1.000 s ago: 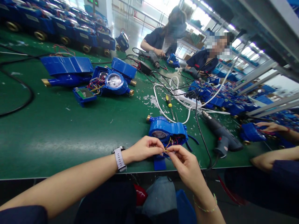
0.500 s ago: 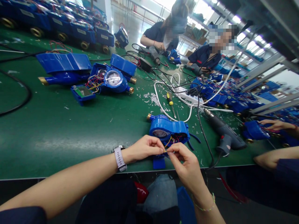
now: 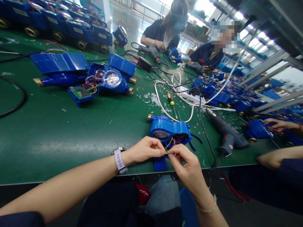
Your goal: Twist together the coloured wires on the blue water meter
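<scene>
Fingertips pinched together, left hand [image 3: 145,150] and right hand [image 3: 187,166] both nip the thin yellow wire [image 3: 168,147] at the table's near edge, drawn taut from the blue meter [image 3: 169,130] just beyond for handling.

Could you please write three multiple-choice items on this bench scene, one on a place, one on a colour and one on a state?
1. Where does the screwdriver lie?
A. On the green table, beyond the blue meter
B. In the left hand
C. On the person's lap

2. What colour is the meter's housing?
A. Red
B. Blue
C. White

3. What are both hands doing?
A. Resting flat on the table
B. Gripping the heat gun
C. Pinching thin wires at the meter

Answers: 1 A, it lies among the white cable behind the meter. 2 B, its shell is blue. 3 C, the left hand and the right hand meet fingertip to fingertip on the wires.
</scene>
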`<action>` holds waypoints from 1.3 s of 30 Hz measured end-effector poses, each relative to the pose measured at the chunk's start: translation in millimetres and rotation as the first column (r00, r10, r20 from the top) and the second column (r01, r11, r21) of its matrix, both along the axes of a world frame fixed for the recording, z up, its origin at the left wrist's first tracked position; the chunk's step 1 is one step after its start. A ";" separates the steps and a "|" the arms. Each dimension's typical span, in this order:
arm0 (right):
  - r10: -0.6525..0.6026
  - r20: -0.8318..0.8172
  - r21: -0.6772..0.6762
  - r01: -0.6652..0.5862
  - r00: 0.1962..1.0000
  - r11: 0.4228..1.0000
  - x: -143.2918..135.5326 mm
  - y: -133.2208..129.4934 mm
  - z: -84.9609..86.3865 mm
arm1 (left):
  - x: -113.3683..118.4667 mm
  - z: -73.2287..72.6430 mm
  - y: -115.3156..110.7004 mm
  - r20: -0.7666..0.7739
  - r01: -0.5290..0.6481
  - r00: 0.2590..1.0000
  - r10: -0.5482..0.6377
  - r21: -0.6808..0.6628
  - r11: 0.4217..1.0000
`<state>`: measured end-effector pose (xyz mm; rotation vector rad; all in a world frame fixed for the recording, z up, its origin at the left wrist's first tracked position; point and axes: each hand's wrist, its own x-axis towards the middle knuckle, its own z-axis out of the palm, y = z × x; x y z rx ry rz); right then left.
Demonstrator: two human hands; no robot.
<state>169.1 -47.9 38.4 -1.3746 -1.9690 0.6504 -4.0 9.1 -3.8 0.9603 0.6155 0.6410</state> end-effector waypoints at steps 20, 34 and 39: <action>-0.002 -0.013 -0.007 0.002 1.000 1.000 -4.8 2.1 -1.6 | 2.0 -1.2 0.0 -0.056 -0.024 0.998 0.030 0.091 0.996; -0.021 -0.038 -0.026 0.020 0.999 0.999 -5.7 1.4 -2.7 | 2.5 3.8 -1.0 -0.016 -0.016 1.000 0.016 -0.027 1.000; -0.005 -0.022 -0.003 0.005 1.000 1.000 -5.2 0.9 -1.9 | 2.7 3.7 -1.3 -0.030 -0.019 0.999 0.018 -0.035 0.999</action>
